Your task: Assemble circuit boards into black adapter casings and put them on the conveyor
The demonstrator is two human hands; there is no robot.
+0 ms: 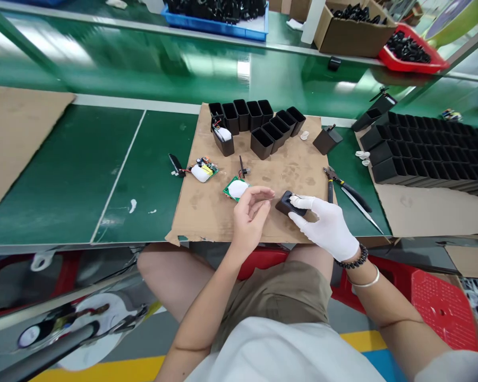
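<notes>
In my right hand (330,223), which wears a white glove, is a small black plastic case (283,203), tilted over the cardboard sheet (207,217). The gloved fingers press on its top and side. My bare left hand (250,216) hovers just left of the case, fingers curved and apart, with nothing visible in it. Beyond that hand lies a green circuit board (236,189) with a white pad, partly covered by the fingers. Another circuit board (204,171), wired to a small black part (177,164), lies farther left.
Several open black cases (262,143) stand at the back of the cardboard. One case (223,142) has a white-padded board in it. Pliers (330,183) and tweezers (362,208) lie to the right, before rows of black cases (430,154). A blue tray (215,27) sits on the shelf.
</notes>
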